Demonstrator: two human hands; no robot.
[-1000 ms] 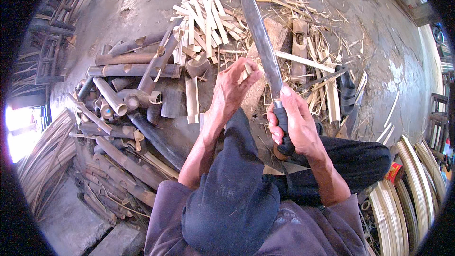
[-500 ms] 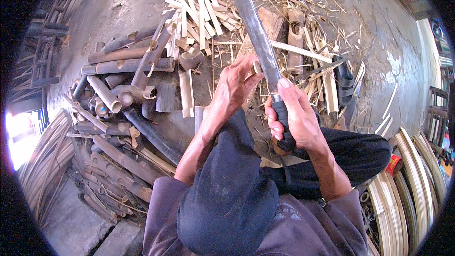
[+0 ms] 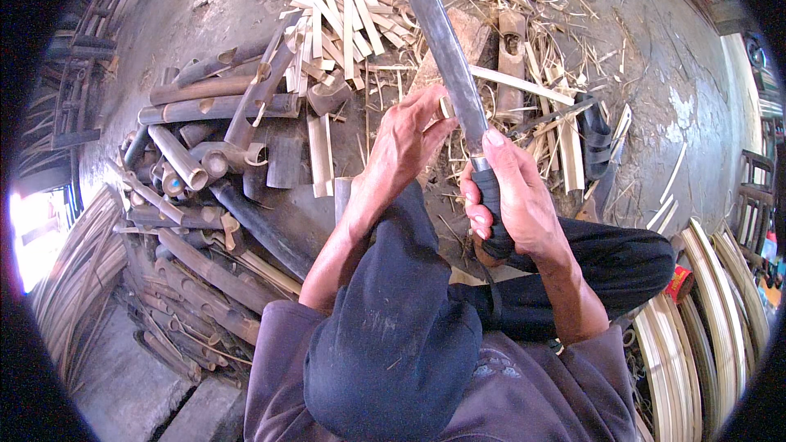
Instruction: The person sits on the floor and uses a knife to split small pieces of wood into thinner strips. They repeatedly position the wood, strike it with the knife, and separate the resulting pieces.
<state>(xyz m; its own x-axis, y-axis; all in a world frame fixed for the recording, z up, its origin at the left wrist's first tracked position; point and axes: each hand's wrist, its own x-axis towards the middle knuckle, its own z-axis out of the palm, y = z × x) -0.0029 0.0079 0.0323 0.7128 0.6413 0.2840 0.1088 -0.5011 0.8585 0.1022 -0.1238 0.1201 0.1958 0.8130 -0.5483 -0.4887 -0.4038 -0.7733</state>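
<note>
My right hand (image 3: 512, 196) is wrapped round the dark bound handle of a machete (image 3: 449, 53), thumb lying at the base of the blade. The long blade points up and away, slightly to the left. Close to the blade's left side, my left hand (image 3: 409, 135) pinches a short bamboo piece (image 3: 446, 107); only its pale end shows between thumb and fingers. Past the blade lies a wooden block (image 3: 468, 33), partly covered by it. A pale bamboo strip (image 3: 524, 84) stretches out to the right of the blade.
Split bamboo slats (image 3: 340, 12) lie heaped at the far middle. Bamboo tubes (image 3: 225, 110) are piled on the left. Shavings and a dark sandal (image 3: 596, 139) lie to the right. Long bundled strips (image 3: 675, 360) stand at the lower right. My bent knee (image 3: 393, 319) rises between my arms.
The hands and machete have shifted only very slightly. The grips look the same, with the bamboo piece still in my left fingers.
</note>
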